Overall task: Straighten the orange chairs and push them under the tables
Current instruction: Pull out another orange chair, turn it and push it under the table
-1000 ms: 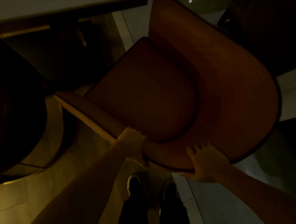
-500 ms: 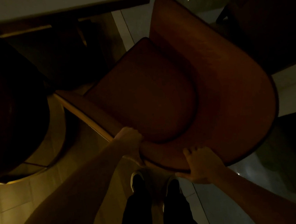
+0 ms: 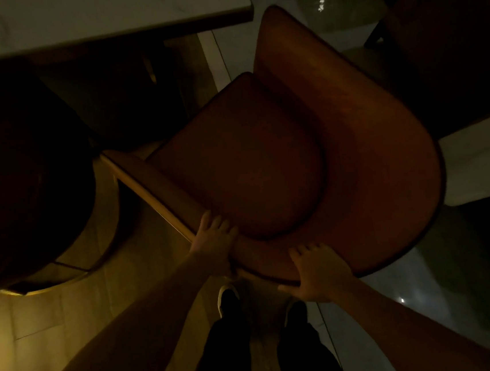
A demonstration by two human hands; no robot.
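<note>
An orange chair (image 3: 354, 156) with a curved wraparound back fills the centre of the dim view, turned at an angle to the pale table (image 3: 96, 17) at the top left. Its padded seat points up and left toward the table's corner. My left hand (image 3: 213, 239) grips the back's rim near its left arm. My right hand (image 3: 318, 271) clasps the nearest part of the back's rim, fingers over the top. Both hands sit close together at the chair's near edge.
A second dark rounded chair (image 3: 28, 182) stands at the left, tucked under the table. Another dark chair (image 3: 449, 55) sits at the upper right. My shoes (image 3: 228, 300) stand just behind the held chair on a glossy tiled floor (image 3: 428, 302).
The chair and both hands have shifted slightly left and toward me; my feet have stepped a little. The grip on the chair back is unchanged.
</note>
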